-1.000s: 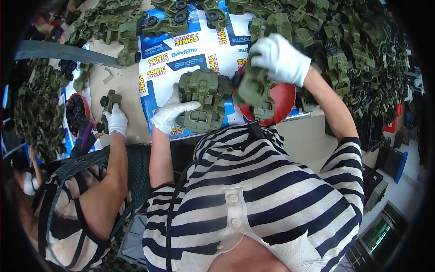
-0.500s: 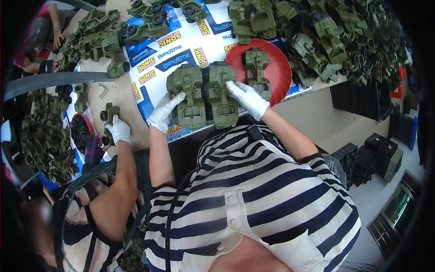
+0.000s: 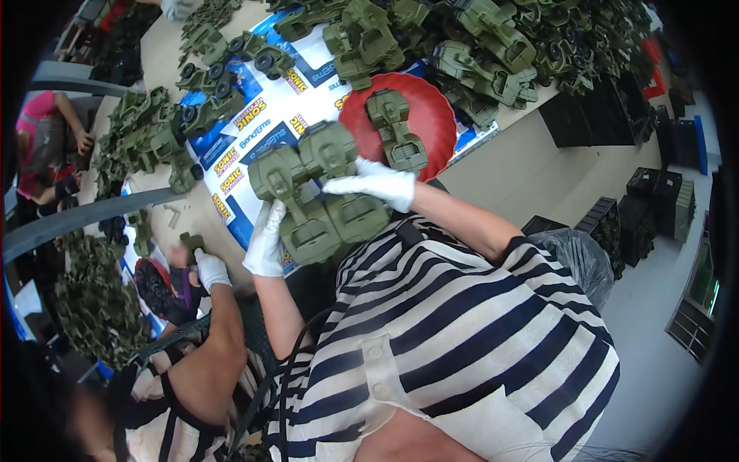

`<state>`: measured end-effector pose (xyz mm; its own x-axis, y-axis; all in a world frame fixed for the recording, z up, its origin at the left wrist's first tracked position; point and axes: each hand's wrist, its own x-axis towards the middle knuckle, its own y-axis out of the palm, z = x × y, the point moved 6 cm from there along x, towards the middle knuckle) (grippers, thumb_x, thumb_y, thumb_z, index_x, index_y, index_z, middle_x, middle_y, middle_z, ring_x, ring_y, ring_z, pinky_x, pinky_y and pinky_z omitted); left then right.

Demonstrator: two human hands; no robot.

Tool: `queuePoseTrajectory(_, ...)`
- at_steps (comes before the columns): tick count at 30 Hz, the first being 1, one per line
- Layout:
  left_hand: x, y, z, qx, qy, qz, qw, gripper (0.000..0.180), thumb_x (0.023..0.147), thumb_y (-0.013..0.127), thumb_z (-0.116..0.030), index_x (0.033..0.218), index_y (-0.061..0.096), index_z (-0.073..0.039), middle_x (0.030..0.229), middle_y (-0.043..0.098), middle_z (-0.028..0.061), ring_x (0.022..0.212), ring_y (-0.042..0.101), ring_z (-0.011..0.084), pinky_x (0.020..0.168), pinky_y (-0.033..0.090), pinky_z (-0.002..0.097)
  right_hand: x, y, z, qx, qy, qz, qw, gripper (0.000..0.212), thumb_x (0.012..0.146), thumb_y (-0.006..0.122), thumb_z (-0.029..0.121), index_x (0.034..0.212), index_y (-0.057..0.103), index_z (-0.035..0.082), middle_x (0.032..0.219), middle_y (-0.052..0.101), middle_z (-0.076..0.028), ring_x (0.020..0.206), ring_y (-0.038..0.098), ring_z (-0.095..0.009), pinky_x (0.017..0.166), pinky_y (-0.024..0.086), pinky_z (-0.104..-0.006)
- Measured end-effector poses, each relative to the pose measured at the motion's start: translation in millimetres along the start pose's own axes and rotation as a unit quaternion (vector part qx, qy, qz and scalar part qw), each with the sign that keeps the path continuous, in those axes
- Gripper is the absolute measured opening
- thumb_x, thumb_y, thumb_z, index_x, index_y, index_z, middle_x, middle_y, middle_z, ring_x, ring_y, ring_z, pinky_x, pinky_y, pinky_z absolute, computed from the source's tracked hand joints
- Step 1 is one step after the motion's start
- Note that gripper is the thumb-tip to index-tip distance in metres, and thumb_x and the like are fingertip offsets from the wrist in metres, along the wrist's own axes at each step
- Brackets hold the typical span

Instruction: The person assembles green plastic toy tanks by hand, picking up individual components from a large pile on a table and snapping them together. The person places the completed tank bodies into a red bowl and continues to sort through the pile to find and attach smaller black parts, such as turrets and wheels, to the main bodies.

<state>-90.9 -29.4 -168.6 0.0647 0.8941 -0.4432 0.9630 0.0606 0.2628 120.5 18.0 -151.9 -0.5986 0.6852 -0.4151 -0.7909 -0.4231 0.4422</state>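
Observation:
Two olive-green toy vehicle bodies stand side by side before me: a left toy vehicle [image 3: 312,227] and a right toy vehicle [image 3: 362,219], both tilted. My left hand [image 3: 265,245], in a white glove, grips the outer side of the left one; some of its fingers are hidden beneath. Across the middle of the right one lies my gloved right hand [image 3: 377,186], its fingers stretched out toward the gap between the two and its thumb raised. Just beyond, a red scalloped tray [image 3: 439,131] holds another green toy vehicle [image 3: 396,127].
Heaps of green toy vehicles [image 3: 493,38] cover the table's far side. Printed blue-and-white sheets [image 3: 265,127] lie under the work. At my left, a co-worker's gloved hand [image 3: 212,269] holds a green part. Black crates [image 3: 596,112] stand to the right.
The view has turned. Both toy vehicles have tilted and come nearer to me. My right hand has shifted from the right one's outer side to lie across its middle with fingers extended.

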Motion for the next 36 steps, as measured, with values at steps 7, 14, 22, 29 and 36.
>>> queuePoseTrajectory(7,54,150,-22,0.022,0.070,0.106,0.992,0.087,0.092,0.065,-0.053,0.150,0.033,0.005,0.150,0.042,0.0193,0.140,0.037,0.0288,0.117,0.026,0.0367,-91,-115,92,-0.163,-0.011,-0.141,0.976,0.077,0.090,0.068,0.052,0.142,0.048,-0.002,0.137,0.058,-0.011,0.124,0.055,-0.018,0.106,0.043,-0.0328)
queuePoseTrajectory(14,104,152,18,-0.029,0.039,0.018,0.999,0.090,0.091,0.066,-0.057,0.151,0.028,-0.001,0.149,0.043,0.0156,0.139,0.038,0.0252,0.113,0.031,0.0357,-90,-203,87,-0.198,0.055,-0.198,0.958,0.100,0.086,0.058,0.073,0.151,0.037,-0.001,0.156,0.038,-0.018,0.144,0.034,-0.027,0.117,0.027,-0.0393)
queuePoseTrajectory(22,105,135,37,-0.108,-0.080,0.120,0.984,0.092,0.089,0.070,-0.051,0.156,0.023,-0.011,0.153,0.041,0.0068,0.140,0.040,0.0239,0.115,0.035,0.0397,-62,-229,40,0.136,0.019,0.017,0.990,0.092,0.090,0.069,0.051,0.160,0.019,0.017,0.161,0.027,0.002,0.149,0.020,-0.014,0.120,0.021,-0.0352)
queuePoseTrajectory(29,68,120,51,-0.071,-0.063,0.044,0.995,0.072,0.097,0.062,-0.044,0.153,0.032,-0.009,0.148,0.046,0.0089,0.134,0.048,0.0251,0.110,0.043,0.0406,-62,-172,46,0.030,-0.010,0.114,0.993,0.108,0.087,0.077,0.039,0.160,0.003,0.011,0.161,0.025,-0.009,0.149,0.022,-0.023,0.120,0.021,-0.0394)
queuePoseTrajectory(36,4,110,60,-0.161,-0.066,0.041,0.984,0.062,0.100,0.058,-0.042,0.149,0.039,-0.010,0.142,0.053,0.0088,0.125,0.057,0.0246,0.105,0.049,0.0418,-78,-144,23,-0.059,-0.067,0.072,0.993,0.112,0.083,0.079,0.047,0.159,0.007,0.006,0.159,0.026,-0.012,0.145,0.026,-0.026,0.118,0.025,-0.0396)
